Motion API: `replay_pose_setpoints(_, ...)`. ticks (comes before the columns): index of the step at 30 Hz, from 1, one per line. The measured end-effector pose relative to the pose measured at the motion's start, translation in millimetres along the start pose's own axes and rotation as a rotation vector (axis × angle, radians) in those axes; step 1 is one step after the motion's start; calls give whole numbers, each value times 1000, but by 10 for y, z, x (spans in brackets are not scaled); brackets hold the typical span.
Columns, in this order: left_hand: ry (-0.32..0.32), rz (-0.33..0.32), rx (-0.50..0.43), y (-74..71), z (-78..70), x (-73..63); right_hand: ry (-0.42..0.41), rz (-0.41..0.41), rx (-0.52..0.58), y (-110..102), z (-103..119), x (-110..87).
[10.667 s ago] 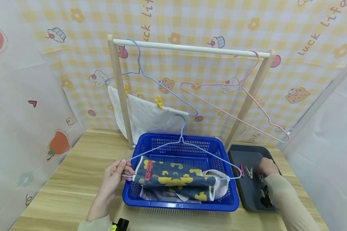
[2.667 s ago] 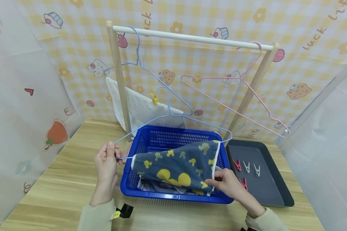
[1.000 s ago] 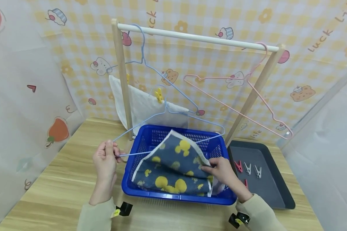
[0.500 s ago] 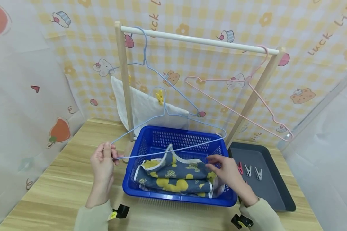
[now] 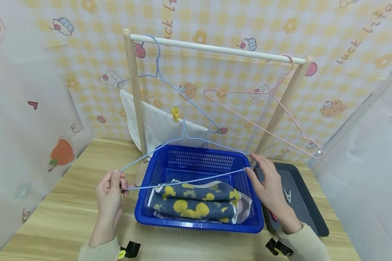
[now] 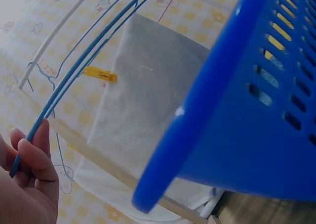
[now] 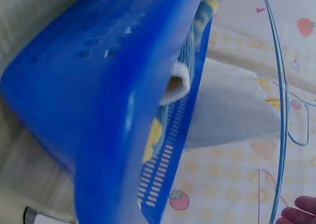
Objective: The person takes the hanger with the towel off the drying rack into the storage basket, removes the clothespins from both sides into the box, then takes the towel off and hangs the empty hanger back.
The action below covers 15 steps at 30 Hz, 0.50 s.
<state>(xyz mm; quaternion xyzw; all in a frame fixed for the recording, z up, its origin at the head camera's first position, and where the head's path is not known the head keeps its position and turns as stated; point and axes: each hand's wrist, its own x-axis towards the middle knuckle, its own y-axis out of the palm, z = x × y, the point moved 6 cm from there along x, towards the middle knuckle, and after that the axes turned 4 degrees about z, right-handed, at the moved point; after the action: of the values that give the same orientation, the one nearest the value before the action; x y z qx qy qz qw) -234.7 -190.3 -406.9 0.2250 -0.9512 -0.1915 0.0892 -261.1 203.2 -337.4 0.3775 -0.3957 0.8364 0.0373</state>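
Note:
My left hand (image 5: 110, 195) pinches the left corner of a blue wire clothes hanger (image 5: 196, 180), held up over the blue basket with no cloth on it. My right hand (image 5: 270, 183) is at the hanger's right end, thumb and fingers extended and spread by the wire. In the right wrist view, the fingertips (image 7: 298, 215) show close beside the wire. Folded in the basket (image 5: 200, 225) lies a dark blue-grey cloth (image 5: 196, 208) with yellow mouse-head prints and white edging, over a paler fabric (image 5: 245, 208).
Behind the basket stands a wooden rack with a white rail (image 5: 209, 48). On it hang a blue hanger (image 5: 189, 100) with a white cloth (image 5: 163, 127) held by yellow clips (image 5: 175, 114), and a pink hanger (image 5: 248, 115). A dark tray (image 5: 308, 203) with clothes pegs (image 5: 287, 195) is at right.
A red peg came off the cloth, and more red pegs then showed in the tray. My right hand pulled the cloth off the hanger into the basket, released it and moved to the hanger's right end.

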Motion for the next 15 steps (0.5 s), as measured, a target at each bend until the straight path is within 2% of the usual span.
replay_pose_setpoints(3, 26, 3, 8, -32, -6, -40, 23, 12, 2, 64, 3, -11)
replay_pose_setpoints(9, 109, 25, -75, -56, -30, -106, -17, -83, -49, 57, 44, 10)
replay_pose_setpoints(12, 140, 60, -137, -35, -44, -122, -32, -81, -46, 55, 49, 26)
replay_pose_setpoints(15, 158, 107, -168, 3, -56, -131, -2, -67, -19, 39, 36, 3)
